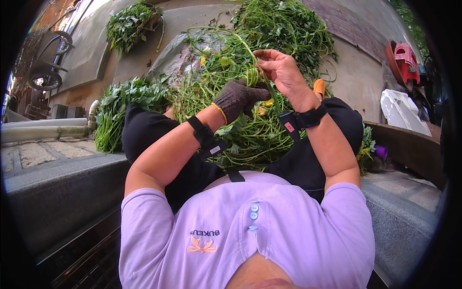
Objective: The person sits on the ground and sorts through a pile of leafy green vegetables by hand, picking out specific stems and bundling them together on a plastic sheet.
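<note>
My left hand (240,97), in a dark knitted glove with a yellow cuff edge, is closed around a small bunch of green stems (252,76). Close beside it on the right, my bare right hand (279,70) pinches a long green vine (240,39) between thumb and fingers. The vine arches up and away to the left. Under both hands, between my knees, spreads a loose heap of leafy vines (249,144) with some yellowed leaves. Part of the stems is hidden behind my gloved fingers.
A larger vine pile (285,29) lies ahead. Leafy bundles rest by my left knee (126,108) and at the far left (131,25). A plastic sheet (173,54) lies under the heap. Pipes (47,130) run at left; a red plastic stool (408,63) and white foam piece (402,110) are at right.
</note>
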Tool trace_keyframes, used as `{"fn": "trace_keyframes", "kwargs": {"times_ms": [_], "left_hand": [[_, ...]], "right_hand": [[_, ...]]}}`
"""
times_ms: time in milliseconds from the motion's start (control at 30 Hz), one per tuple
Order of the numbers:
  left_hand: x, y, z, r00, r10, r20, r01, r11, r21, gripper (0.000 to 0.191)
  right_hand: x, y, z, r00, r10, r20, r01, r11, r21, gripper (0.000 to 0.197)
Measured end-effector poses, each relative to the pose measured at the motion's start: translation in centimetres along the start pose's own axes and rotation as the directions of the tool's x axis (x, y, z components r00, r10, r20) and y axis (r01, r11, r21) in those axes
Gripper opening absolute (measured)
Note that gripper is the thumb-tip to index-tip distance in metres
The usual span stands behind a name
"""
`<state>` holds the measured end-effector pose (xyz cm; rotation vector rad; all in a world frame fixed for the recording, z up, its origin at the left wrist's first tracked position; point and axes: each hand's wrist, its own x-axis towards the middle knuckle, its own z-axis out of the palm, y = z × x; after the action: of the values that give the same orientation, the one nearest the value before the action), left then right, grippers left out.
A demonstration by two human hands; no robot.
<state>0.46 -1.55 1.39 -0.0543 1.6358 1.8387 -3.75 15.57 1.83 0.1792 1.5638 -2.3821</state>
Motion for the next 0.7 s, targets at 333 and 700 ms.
{"fn": "trace_keyframes", "kwargs": {"times_ms": [333, 700], "left_hand": [[0.5, -0.1, -0.3, 0.999, 0.017, -0.033, -0.022, 0.987, -0.157, 0.021], [2.7, -0.8, -3.7, 0.993, 0.079, -0.084, -0.102, 0.944, -0.314, 0.02]], "right_hand": [[0.1, 0.1, 0.2, 0.996, -0.061, 0.067, 0.058, 0.997, 0.046, 0.032], [-0.8, 0.9, 0.5, 0.991, 0.068, 0.118, -0.02, 0.931, -0.364, 0.012]]}}
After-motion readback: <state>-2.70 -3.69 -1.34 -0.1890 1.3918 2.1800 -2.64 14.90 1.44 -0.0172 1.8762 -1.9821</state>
